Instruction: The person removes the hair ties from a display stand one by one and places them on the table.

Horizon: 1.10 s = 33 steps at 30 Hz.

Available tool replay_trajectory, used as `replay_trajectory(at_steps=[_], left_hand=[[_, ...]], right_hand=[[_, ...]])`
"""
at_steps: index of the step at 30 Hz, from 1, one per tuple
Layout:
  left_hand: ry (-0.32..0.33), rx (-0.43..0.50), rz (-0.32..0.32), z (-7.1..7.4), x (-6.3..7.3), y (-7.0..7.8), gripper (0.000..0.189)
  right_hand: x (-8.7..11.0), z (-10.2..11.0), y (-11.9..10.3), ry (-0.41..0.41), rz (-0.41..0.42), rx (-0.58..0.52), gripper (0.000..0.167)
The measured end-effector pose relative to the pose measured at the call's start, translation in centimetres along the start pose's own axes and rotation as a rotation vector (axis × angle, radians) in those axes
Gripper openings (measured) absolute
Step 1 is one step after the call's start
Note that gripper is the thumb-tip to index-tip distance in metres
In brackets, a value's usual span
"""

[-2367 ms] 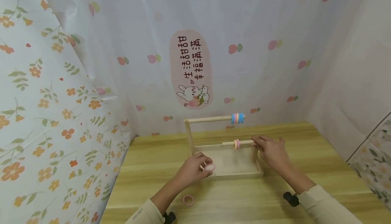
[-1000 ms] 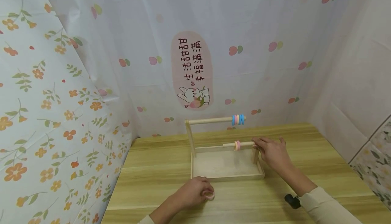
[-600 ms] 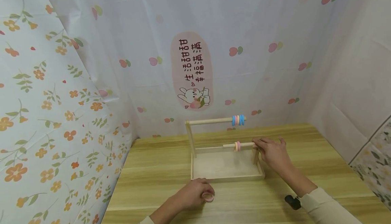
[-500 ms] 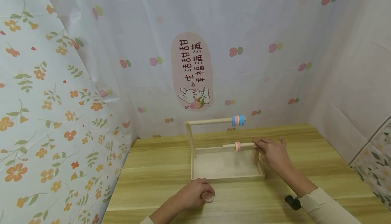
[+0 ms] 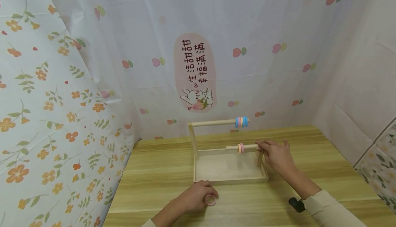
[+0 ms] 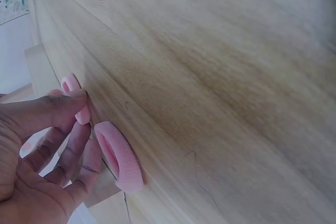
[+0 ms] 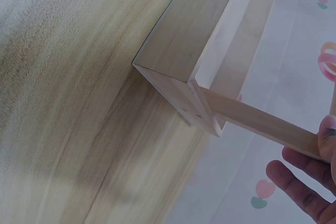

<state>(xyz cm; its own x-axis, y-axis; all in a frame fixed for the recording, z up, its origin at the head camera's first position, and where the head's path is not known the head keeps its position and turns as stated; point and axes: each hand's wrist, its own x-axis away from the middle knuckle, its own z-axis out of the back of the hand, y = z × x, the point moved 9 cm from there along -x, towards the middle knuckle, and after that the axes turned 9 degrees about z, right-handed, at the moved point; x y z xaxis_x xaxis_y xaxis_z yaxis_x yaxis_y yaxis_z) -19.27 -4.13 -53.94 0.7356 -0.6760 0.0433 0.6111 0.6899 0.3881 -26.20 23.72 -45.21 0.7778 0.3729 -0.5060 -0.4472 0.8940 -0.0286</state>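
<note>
My left hand (image 5: 195,196) is low at the front of the table, its thumb and fingers pinching a pink hair tie (image 6: 81,113). Beside those fingertips, in the left wrist view, a second pink hair tie (image 6: 121,157) stands on its edge against the wood. Only one pink ring (image 5: 210,200) shows in the head view. With my right hand (image 5: 275,154) I grip the top of the short post (image 7: 262,121) of a wooden rack (image 5: 230,181), where the lower rod meets it. An orange and a pink hair tie (image 5: 241,148) hang on that rod.
Several blue, pink and orange hair ties (image 5: 241,122) sit near the free end of the upper rod (image 5: 213,122), held by a taller post (image 5: 193,141) at left. The wooden table (image 5: 154,172) meets a patterned curtain behind. A black object (image 5: 296,204) is by the right sleeve.
My left hand has come down from over the rack's tray to the table in front, where a hair tie lay. Since then the ring has tilted slightly. The right hand keeps its grip.
</note>
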Motion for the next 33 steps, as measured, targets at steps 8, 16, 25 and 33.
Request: replay_trajectory(at_steps=[8, 16, 25, 33], left_hand=[[-0.019, 0.001, 0.030, -0.16, 0.11, -0.14, 0.029], [-0.019, -0.007, 0.024, -0.17, 0.10, -0.12, 0.036], [-0.028, -0.031, 0.023, -0.24, 0.12, -0.24, 0.046], [-0.011, -0.035, -0.012, 0.32, -0.17, 0.24, 0.040]], right_hand=[[-0.08, 0.11, -0.05, 0.006, 0.008, 0.003, 0.028], [-0.08, 0.14, -0.01, 0.011, 0.002, -0.003, 0.027], [0.00, 0.20, -0.08, 0.006, -0.001, -0.009, 0.027], [0.04, 0.09, 0.00, 0.004, -0.005, -0.007, 0.026]])
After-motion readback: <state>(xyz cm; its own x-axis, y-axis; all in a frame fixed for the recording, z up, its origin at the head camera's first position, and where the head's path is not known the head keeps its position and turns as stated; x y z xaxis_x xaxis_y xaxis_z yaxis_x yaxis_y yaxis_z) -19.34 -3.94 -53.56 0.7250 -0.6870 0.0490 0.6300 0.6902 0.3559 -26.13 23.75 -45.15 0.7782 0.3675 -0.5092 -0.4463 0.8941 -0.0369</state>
